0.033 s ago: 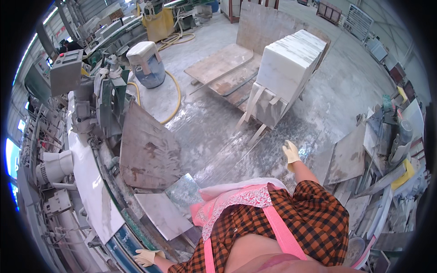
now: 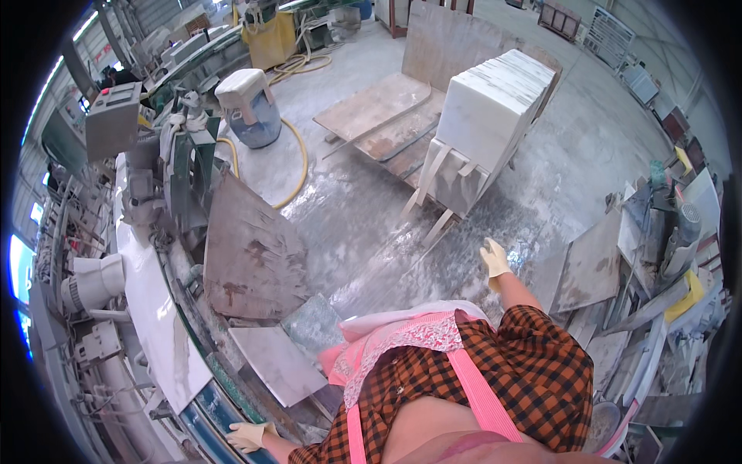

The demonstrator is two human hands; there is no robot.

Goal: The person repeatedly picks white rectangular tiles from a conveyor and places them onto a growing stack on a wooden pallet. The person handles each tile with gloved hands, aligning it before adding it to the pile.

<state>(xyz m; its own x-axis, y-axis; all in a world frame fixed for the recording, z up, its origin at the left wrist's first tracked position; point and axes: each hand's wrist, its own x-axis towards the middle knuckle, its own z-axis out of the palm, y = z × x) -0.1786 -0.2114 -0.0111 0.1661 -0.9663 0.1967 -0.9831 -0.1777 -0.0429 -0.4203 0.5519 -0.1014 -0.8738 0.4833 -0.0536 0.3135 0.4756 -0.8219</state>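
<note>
The left hand [image 2: 249, 437], fingers spread, rested on the blue rail [image 2: 207, 417] near the white slab [image 2: 164, 329]; the right hand [image 2: 495, 259], fingers loosely bent, hung over the floor [image 2: 363, 259]

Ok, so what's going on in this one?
A person stands beside a blue machine bed. Their gloved left hand is at the bed, near a white slab; whether it presses down is hard to tell. The gloved right hand hangs over the floor, nothing visible in it. Ahead, a stack of pale slabs stands untouched.
</note>
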